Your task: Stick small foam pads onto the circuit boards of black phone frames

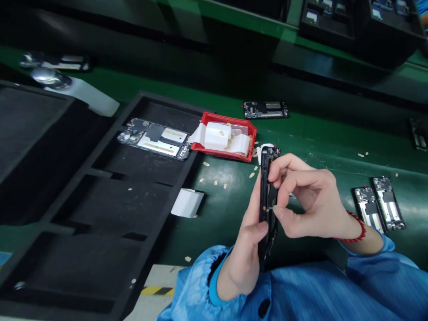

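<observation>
A smartphone body with its inner parts exposed [264, 191] is held on edge, nearly upright in view, by my left hand [243, 256]. The thumb presses its lower near side and the other fingers are behind it. My right hand [310, 203] is at the phone's right side. Its thumb and index finger come together in a pinch against the inner face, at a small pale bit too tiny to name. The other fingers curl near the phone's upper end. Behind the phone lies a piece of white paper, partly hidden.
Left of my hands, a black compartment tray [113, 200] bears another opened phone [160, 139]. A red bin [230, 157] holds white strips and small tan pieces. White folded paper [187, 203] and scattered bits lie on the green bench [227, 209]. More opened phones [389, 203] lie right and behind.
</observation>
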`<action>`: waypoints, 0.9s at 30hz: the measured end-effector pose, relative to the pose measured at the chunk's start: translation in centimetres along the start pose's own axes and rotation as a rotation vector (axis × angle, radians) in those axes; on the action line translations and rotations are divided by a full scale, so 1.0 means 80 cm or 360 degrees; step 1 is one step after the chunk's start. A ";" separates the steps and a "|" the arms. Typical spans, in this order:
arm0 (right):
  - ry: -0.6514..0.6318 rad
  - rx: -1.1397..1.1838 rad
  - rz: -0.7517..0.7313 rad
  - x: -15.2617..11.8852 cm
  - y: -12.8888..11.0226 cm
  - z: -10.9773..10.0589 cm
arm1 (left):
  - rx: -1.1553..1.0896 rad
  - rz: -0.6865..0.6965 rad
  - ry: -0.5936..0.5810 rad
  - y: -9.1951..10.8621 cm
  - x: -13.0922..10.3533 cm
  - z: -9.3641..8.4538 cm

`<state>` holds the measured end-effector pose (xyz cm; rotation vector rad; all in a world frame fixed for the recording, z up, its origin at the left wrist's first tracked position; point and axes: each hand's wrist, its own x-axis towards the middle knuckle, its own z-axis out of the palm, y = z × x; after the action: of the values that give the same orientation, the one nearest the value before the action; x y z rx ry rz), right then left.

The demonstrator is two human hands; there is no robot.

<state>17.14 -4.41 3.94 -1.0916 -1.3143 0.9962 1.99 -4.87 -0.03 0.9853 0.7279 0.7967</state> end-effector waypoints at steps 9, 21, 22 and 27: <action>0.0002 -0.0132 -0.0159 0.003 -0.001 0.003 | 0.0159 0.0088 0.0041 0.023 0.007 0.010; 0.0033 -0.0157 -0.0166 0.003 -0.002 0.004 | 0.0180 0.0060 0.0080 0.025 0.010 0.013; 0.0030 -0.0158 -0.0170 0.003 -0.002 0.004 | 0.0157 0.0070 0.0075 0.024 0.009 0.013; 0.0015 -0.0162 -0.0180 0.003 -0.003 0.004 | 0.0084 0.0134 0.0060 0.020 0.004 0.011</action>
<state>16.84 -4.19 4.18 -1.0842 -1.4156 0.8471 2.51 -4.47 1.69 1.0566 0.7470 0.8749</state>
